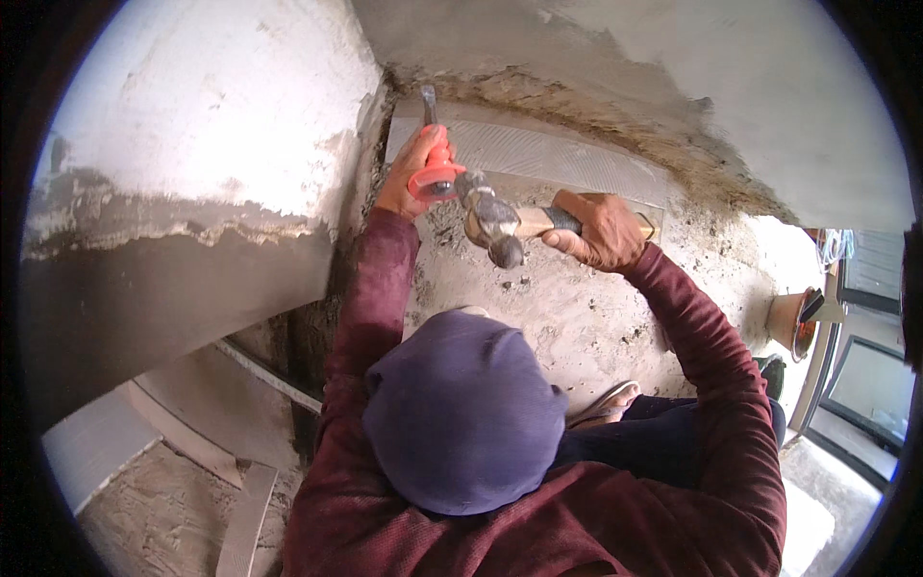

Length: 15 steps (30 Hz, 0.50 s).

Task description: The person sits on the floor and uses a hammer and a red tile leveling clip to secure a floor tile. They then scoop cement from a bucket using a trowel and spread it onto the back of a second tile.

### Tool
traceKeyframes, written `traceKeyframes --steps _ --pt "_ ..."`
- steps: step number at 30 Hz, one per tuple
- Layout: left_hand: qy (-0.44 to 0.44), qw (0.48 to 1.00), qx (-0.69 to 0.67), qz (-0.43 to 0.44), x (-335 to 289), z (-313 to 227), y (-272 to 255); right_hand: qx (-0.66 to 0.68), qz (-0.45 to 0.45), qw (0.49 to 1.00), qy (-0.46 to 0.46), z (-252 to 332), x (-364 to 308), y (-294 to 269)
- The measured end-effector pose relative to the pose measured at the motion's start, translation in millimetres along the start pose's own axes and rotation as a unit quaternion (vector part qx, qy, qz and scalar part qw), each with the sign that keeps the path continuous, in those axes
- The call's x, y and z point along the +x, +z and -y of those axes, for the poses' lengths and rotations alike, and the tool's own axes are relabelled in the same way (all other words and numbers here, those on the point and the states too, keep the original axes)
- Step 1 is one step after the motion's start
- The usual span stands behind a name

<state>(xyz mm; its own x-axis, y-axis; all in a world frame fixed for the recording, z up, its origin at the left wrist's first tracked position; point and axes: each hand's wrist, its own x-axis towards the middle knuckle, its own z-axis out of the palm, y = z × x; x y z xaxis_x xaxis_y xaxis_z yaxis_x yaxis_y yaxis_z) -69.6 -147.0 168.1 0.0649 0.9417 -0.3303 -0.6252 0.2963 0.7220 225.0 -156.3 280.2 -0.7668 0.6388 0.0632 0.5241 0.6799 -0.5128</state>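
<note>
My left hand is closed round the orange grip of a chisel with a flared hand guard. The chisel's metal blade points away from me, toward the foot of the far wall near the corner. In my right hand is a hammer, gripped by its wooden handle, which has a dark wrapped section. The hammer's metal head lies close beside the chisel's butt end; whether they touch I cannot tell. Both my forearms are in dark red sleeves.
A grey ridged strip runs along the far wall's rough base. Debris crumbs lie on the dusty floor. A half-plastered wall stands at left. An orange bucket with tools and dark-framed glass panels are at right.
</note>
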Motion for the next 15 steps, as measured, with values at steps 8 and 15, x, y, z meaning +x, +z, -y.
traceKeyframes --steps 8,15 --pt "0.031 0.998 -0.054 -0.005 29 -15 -29 -0.136 -0.005 0.987 -0.091 36 53 -22" --pt "0.004 0.978 -0.168 0.120 42 -7 -58 -0.213 0.084 0.965 -0.125 61 61 -20"
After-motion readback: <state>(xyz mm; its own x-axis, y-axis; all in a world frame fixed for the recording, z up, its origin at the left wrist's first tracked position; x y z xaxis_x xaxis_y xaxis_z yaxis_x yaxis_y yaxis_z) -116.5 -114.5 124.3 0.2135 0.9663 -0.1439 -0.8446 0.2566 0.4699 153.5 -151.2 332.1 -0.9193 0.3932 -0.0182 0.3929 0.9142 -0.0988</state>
